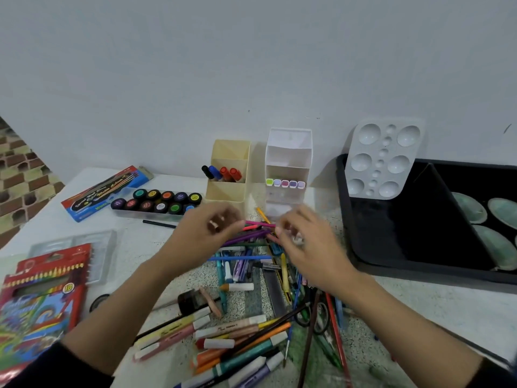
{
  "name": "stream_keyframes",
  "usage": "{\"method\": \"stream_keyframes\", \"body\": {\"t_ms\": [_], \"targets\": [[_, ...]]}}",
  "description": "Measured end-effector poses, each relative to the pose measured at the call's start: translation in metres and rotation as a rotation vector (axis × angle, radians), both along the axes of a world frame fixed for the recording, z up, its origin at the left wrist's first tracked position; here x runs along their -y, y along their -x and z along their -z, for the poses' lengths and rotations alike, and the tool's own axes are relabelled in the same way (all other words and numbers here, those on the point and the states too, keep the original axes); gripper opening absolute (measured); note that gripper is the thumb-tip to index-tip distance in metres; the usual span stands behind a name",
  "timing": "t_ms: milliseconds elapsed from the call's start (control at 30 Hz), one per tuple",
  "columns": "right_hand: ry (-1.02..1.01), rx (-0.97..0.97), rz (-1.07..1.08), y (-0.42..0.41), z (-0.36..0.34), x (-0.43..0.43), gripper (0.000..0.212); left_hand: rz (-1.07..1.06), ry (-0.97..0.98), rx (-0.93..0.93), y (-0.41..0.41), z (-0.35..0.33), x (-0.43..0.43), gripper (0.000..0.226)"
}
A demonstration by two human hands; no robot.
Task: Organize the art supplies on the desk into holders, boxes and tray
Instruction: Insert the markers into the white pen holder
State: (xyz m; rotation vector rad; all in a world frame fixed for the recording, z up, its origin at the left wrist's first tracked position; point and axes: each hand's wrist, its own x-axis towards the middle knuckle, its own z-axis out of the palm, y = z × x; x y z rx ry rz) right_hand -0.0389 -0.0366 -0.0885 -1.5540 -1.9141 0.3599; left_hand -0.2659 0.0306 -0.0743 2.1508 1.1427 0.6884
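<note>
Cream holder (229, 175) and white holder (288, 163) stand side by side at the far edge of the worktop (134, 247). Just in front of them, my left hand (207, 233) and right hand (305, 242), both blurred, each grip one end of a level bundle of thin pens (258, 230). I judge I should square the tips, tilt the bundle upright and lower it into a free compartment. Behind is a grey wall (251, 65). The worktop is pale and speckled. At its right edge, a black tray (391, 233) props a white palette (383, 158).
</note>
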Motion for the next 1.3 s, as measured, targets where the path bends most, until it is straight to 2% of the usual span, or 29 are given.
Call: {"method": "stream_keyframes", "body": {"t_ms": [167, 233, 333, 400, 533, 667, 933, 1067, 1300], "targets": [[0.346, 0.195, -0.504, 0.035, 0.011, 0.008, 0.017, 0.278, -0.089, -0.586, 0.047, 0.017, 0.027, 0.015], [0.426, 0.276, -0.588, 0.050, 0.018, 0.010, 0.019, 0.347, -0.085, -0.695, 0.058, 0.024, 0.036, 0.017], [0.477, 0.360, -0.612, 0.069, 0.032, 0.013, 0.023, 0.375, -0.093, -0.765, 0.076, 0.032, 0.045, 0.014], [0.496, 0.368, -0.587, 0.077, 0.032, 0.014, 0.022, 0.366, -0.122, -0.766, 0.088, 0.037, 0.049, 0.014], [0.577, 0.400, -0.592, 0.092, 0.024, 0.010, 0.019, 0.356, -0.185, -0.680, 0.104, 0.047, 0.055, 0.040], [0.591, 0.452, -0.534, 0.102, 0.027, 0.010, 0.020, 0.353, -0.318, -0.603, 0.111, 0.052, 0.058, 0.031], [0.541, 0.514, -0.550, 0.103, 0.022, 0.011, 0.016, 0.319, -0.409, -0.554, 0.114, 0.059, 0.070, 0.022], [0.555, 0.560, -0.588, 0.098, 0.019, 0.011, 0.013, 0.260, -0.444, -0.495, 0.108, 0.065, 0.074, 0.025], [0.603, 0.397, -0.564, 0.067, 0.014, -0.004, 0.013, 0.213, -0.474, -0.421, 0.090, 0.075, 0.080, 0.019]]}}
